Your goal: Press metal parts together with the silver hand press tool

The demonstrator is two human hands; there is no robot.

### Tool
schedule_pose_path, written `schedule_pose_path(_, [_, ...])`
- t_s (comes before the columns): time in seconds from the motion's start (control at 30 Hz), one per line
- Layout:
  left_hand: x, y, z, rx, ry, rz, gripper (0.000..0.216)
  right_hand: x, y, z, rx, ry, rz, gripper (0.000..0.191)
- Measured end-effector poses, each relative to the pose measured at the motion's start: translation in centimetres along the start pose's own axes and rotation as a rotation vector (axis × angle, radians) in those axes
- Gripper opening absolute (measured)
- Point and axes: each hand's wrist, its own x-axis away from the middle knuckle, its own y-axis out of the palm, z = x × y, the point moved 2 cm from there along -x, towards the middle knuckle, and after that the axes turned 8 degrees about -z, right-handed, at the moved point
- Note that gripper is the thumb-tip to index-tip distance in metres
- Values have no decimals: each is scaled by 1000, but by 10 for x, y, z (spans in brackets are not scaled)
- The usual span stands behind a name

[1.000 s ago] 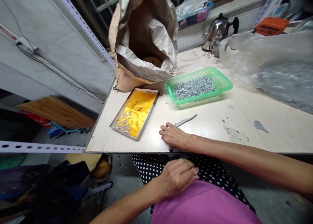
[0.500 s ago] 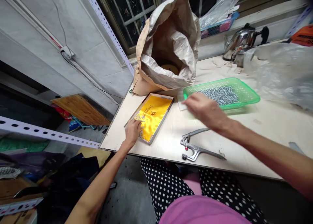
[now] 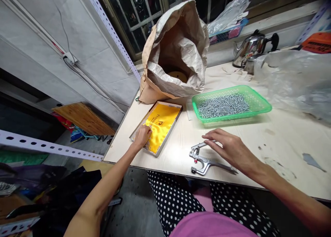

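Observation:
A shallow tray (image 3: pixel 169 127) lined with shiny yellow cloth lies on the table, small metal pieces (image 3: pixel 147 144) gathered at its near left side. Over those pieces rests my left hand (image 3: pixel 143 136), fingers curled together; whatever they hold is hidden. My right hand (image 3: pixel 227 145) reaches over the upper handle of silver snap-fastener pliers (image 3: pixel 204 163), fingers stretched out and slightly apart, nothing visible in them. The pliers lie with jaws to the left and handles spread. Behind that hand stands a green plastic basket (image 3: pixel 258 104) holding many small metal pins (image 3: pixel 223 106).
A large open paper sack (image 3: pixel 148 87) stands behind the tray. At the back right are a metal kettle (image 3: pixel 254 47) and clear plastic bags (image 3: pixel 297 78). A grey scrap (image 3: pixel 312 161) lies at the right. A perforated metal bar (image 3: pixel 51 145) runs along the left.
My right hand has come down from the basket's left edge to the pliers and opened its fingers. My left hand has shifted slightly on the tray.

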Motion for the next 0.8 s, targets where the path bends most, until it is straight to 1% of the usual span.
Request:
schedule_pose_path(0.07, [4,1,13,70,-14,20,16,-11,7,-6,-147,46,0,22])
schedule_pose_path(0.1, [8,3,22,157,-24,25,19,-20,13,-10,-231,66,2,21])
schedule_pose_path(0.13, [12,4,32,273,-32,24,23,-31,21,-15,-324,81,1,20])
schedule_pose_path(0.23, [26,8,65,802,-74,-9,36,-68,55,-26,-567,138,8,21])
schedule_pose_path(0.27, [30,8,75,910,-79,-15,40,-79,67,-29,-637,168,-8,23])
schedule_pose_path(0.3, [35,6,84,973,-78,-23,42,-90,78,-31,-680,195,-3,21])
schedule_pose_path(0.37, [42,1,94,1042,-83,-34,44,-106,94,-36,-695,207,18,9])
schedule_pose_path(0.4, [45,-3,96,1065,-88,-41,45,-111,99,-38,-686,207,33,5])
schedule_pose_path(0.47, [50,-9,94,1098,-102,-41,46,-118,104,-42,-663,195,34,6])
schedule_pose_path(0.63, [61,-16,75,1149,-159,-30,51,-125,110,-54,-667,147,-78,9])
schedule_pose_path(0.8, [71,-23,63,1320,-242,-76,51,-134,118,-72,-685,173,-110,17])
